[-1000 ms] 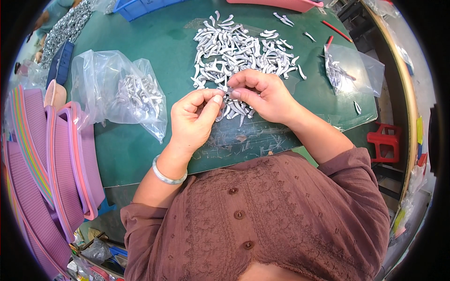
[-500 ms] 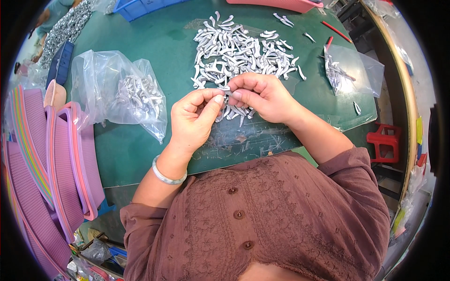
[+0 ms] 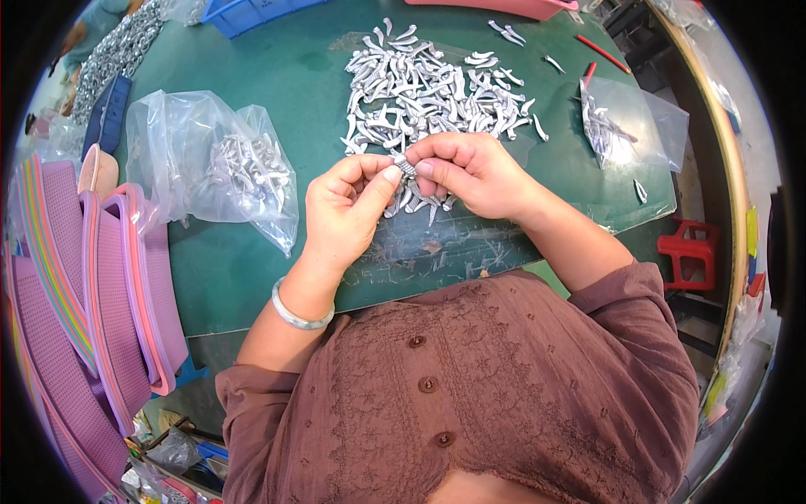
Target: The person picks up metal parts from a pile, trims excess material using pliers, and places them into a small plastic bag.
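Silver piece point(image 3: 406, 166), more exposed than before, is pinched by left hand point(image 3: 342, 208) and right hand point(image 3: 480, 176), silver pile point(image 3: 430, 86) far, clear bag point(image 3: 186, 143) left.

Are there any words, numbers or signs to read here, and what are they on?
None that I can read.
Blue bin: any marks are too small.
Yellow thing at the right edge: too small and blurred to tell.
Pile of silver pieces: no readable letters.
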A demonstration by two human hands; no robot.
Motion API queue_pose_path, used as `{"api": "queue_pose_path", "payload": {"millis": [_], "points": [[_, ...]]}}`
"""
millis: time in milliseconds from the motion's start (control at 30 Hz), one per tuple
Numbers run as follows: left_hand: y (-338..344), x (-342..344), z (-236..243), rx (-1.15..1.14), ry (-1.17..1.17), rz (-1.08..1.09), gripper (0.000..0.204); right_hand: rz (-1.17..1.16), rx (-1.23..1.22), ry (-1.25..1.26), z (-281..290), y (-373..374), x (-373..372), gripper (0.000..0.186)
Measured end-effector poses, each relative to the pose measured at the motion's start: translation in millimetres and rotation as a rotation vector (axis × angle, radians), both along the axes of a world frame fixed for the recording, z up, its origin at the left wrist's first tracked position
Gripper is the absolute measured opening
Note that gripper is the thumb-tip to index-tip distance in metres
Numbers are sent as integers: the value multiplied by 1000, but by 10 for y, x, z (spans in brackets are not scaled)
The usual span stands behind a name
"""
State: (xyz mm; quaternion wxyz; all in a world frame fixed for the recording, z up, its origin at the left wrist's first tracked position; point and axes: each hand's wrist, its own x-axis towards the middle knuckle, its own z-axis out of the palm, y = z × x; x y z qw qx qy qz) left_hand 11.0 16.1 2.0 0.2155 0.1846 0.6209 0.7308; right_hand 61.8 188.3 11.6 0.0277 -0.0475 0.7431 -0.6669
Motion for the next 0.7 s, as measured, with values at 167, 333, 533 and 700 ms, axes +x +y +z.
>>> {"api": "queue_pose_path", "payload": {"millis": [167, 333, 533, 700], "points": [[-8, -20, 3, -31, -80, -9, 13, 15, 67, -17, 77, -1, 3, 16], [-12, -37, 16, -48, -100, -58, 14, 55, 62, -69, 78, 21, -4, 15], [-20, -57, -9, 5, -178, -86, 14, 58, -139, -183, 90, 34, -12, 16], [-11, -48, 7, 17, -227, -62, 14, 54, -257, -216, 55, 74, -15, 20]]}}
